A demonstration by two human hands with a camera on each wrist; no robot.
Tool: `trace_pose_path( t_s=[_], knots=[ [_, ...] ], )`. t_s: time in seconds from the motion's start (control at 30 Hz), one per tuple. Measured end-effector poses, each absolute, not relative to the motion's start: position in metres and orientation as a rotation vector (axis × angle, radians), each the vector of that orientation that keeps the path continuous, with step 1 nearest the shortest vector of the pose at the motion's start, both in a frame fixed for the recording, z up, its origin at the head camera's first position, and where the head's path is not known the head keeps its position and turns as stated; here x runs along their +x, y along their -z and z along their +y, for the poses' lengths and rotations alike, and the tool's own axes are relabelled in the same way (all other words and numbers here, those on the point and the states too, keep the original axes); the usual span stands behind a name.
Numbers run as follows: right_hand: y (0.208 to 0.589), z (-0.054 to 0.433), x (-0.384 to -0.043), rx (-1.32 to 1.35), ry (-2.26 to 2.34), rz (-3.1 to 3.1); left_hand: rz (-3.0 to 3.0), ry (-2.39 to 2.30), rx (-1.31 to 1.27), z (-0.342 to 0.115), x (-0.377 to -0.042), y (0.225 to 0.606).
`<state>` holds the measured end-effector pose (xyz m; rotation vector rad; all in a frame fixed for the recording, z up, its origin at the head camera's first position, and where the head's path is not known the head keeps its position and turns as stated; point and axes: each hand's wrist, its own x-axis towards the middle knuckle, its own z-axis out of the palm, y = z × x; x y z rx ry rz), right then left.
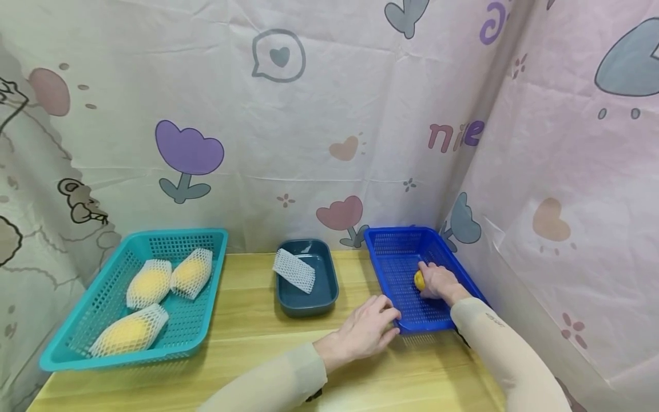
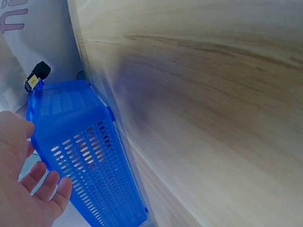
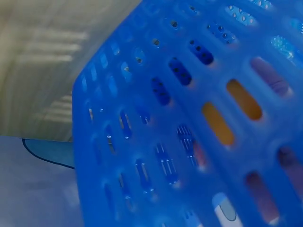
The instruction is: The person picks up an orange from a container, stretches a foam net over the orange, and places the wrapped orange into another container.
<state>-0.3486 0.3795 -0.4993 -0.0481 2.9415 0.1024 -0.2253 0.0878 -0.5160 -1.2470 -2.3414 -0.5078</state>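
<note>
In the head view a blue perforated basket [image 1: 396, 274] stands at the right. My right hand [image 1: 437, 281] reaches down into it and grips a yellow fruit [image 1: 419, 280], mostly covered by the fingers; its kind cannot be told. From below, the right wrist view shows orange-yellow patches of the fruit [image 3: 244, 99] through the slots of the basket [image 3: 142, 94]. At the basket's near left corner, my left hand [image 1: 368, 327] holds the rim between thumb and finger. The left wrist view shows its other fingers [image 2: 47, 184] loosely bent beside the basket wall [image 2: 85, 146].
A teal basket [image 1: 218, 274] at the left holds several yellow fruits in white foam nets [image 1: 149, 283]. Between the baskets stands a dark blue-green dish [image 1: 309, 306] with a white foam net [image 1: 294, 270] across its left rim. A printed curtain [image 1: 247, 143] hangs behind and at the right.
</note>
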Motion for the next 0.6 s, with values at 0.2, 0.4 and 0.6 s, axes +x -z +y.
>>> trace_pose_path(
  t_s=[0.2,0.4,0.6],
  knots=[
    [0.4976,0.3761,-0.3475,-0.086,-0.162,2.945,-2.310,0.491,-1.240,0.0885,-0.2254,0.5126],
    [0.4977,0.3733,-0.3463,-0.103,-0.131,2.954,-2.308,0.461,-1.236,0.0888,-0.2250,0.5097],
    [0.4948,0.3698,-0.3407,-0.109,-0.099,2.951,-2.324,0.450,-1.271,0.0846,-0.2238,0.5088]
  ],
)
